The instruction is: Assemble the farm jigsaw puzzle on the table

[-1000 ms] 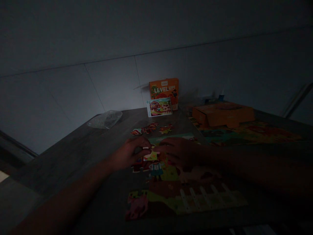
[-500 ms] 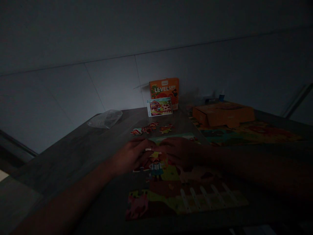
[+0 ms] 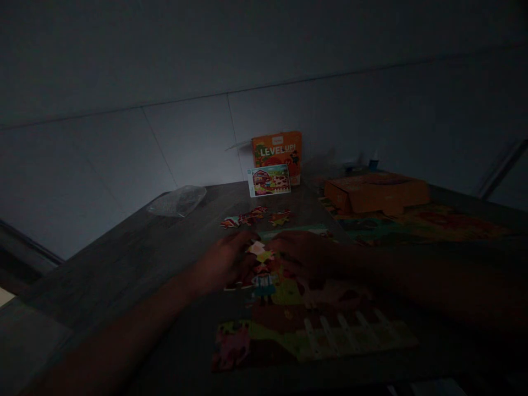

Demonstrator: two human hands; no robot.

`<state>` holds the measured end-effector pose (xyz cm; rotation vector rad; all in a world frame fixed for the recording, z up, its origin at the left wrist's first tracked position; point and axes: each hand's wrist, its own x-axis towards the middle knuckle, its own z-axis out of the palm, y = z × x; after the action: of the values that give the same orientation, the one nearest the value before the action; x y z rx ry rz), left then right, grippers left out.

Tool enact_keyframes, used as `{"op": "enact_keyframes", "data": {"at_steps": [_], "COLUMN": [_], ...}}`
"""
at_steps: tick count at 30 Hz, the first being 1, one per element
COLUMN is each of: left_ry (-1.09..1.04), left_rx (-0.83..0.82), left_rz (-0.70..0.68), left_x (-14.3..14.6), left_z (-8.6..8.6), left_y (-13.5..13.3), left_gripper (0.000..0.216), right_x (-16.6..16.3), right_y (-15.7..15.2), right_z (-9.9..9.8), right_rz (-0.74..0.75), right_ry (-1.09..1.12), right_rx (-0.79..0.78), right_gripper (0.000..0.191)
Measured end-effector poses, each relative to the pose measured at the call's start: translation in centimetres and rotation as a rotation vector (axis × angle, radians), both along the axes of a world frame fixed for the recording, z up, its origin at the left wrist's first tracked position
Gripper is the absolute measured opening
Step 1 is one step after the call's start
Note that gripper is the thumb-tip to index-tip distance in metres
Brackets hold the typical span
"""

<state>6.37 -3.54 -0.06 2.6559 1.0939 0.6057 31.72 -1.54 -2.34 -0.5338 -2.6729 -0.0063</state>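
In the dim light, a partly assembled jigsaw puzzle (image 3: 284, 319) lies on the grey table, showing a farmer, a cow and a white fence. My left hand (image 3: 225, 261) is at its upper left edge, fingers bent and closed on a puzzle piece (image 3: 258, 248) with a pale face. My right hand (image 3: 307, 252) rests over the upper part of the puzzle, its fingers stretched across the joined pieces, tips beside that pale piece. Beneath my left fingers another reddish piece (image 3: 237, 286) shows in part. Both palms are hidden.
Beyond my hands lie several loose puzzle pieces (image 3: 251, 215). A picture card (image 3: 269, 180) leans on an orange box (image 3: 277, 147) by the wall. A clear plastic bag (image 3: 177, 201) is at the left; an orange box (image 3: 377, 192) sits on another puzzle (image 3: 433, 223) at the right.
The pale piece between my hands has turned from edge-on to show more of its face. My left fingers have shifted slightly; my right hand has barely moved.
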Motion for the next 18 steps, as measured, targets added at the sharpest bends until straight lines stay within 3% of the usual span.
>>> {"op": "enact_keyframes", "data": {"at_steps": [10, 18], "left_ry": [-0.316, -0.322], "left_rx": [0.147, 0.135], "left_rz": [0.143, 0.143], "left_x": [0.15, 0.20], "left_z": [0.46, 0.37], "left_y": [0.06, -0.02], "left_gripper": [0.013, 0.014], "right_x": [0.02, 0.07], "right_y": [0.21, 0.34], "right_z": [-0.42, -0.55], "right_rz": [0.034, 0.030], "right_ry": [0.023, -0.019], "right_rx": [0.057, 0.149], "right_gripper": [0.039, 0.032]}}
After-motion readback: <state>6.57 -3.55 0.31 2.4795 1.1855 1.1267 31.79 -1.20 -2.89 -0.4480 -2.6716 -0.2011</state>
